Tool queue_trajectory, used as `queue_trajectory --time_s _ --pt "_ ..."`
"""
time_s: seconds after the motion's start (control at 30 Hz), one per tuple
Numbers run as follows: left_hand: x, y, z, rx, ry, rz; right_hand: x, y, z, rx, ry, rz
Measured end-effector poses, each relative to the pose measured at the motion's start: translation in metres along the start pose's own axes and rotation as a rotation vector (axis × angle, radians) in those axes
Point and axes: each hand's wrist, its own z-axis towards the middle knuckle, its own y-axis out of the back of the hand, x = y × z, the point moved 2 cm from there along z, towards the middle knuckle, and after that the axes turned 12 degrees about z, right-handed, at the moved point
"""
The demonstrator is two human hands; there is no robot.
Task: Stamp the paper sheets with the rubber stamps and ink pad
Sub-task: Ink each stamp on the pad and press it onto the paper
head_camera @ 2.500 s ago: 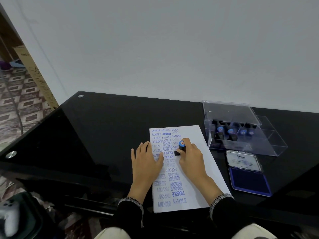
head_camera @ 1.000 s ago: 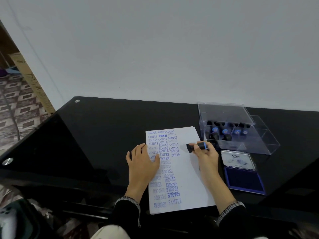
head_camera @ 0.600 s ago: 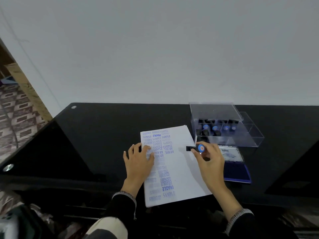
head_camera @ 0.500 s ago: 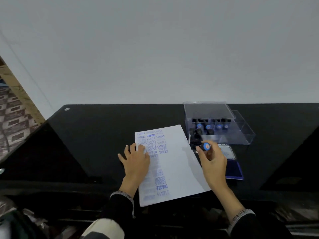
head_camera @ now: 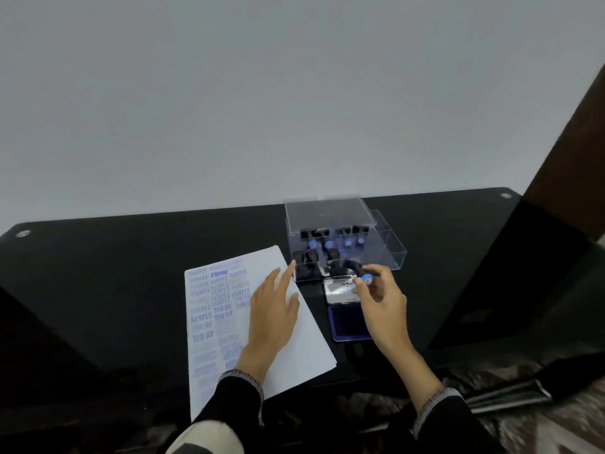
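Pinching a black, blue-capped stamp (head_camera: 360, 272), right hand (head_camera: 381, 303) over ink pad (head_camera: 347, 319)

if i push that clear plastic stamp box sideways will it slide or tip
The clear box would probably slide: it sits low and wide on the glossy black table. Its raised lid may wobble. It likely feels light, holding only a few stamps.

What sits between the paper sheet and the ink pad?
Only a bare strip of black table separates the paper sheet from the ink pad, per the head view.

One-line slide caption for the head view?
Right hand holds a stamp above the ink pad; left hand steadies the paper.
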Motion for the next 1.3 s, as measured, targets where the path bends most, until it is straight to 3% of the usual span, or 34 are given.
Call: queue_trajectory --time_s 0.4,0.8,0.97,1.17,1.3 --pt "0.000 0.001 -0.002 -0.087 -0.020 0.012 0.011 -0.075 0.103 0.115 0.069 -0.156" --pt "0.008 -0.009 0.001 -0.008 0.116 -0.046 -0.028 -0.131 0.166 0.429 0.019 -0.627" --pt "0.011 -0.014 0.002 -0.037 0.071 -0.003 -0.038 -0.135 0.169 0.427 -0.054 -0.733" --pt "0.009 -0.014 0.001 -0.054 0.061 0.015 -0.031 -0.126 0.175 0.189 -0.099 -0.898" --pt "0.009 -0.014 0.000 -0.035 0.069 0.031 -0.030 -0.131 0.178 0.216 -0.193 -1.075"
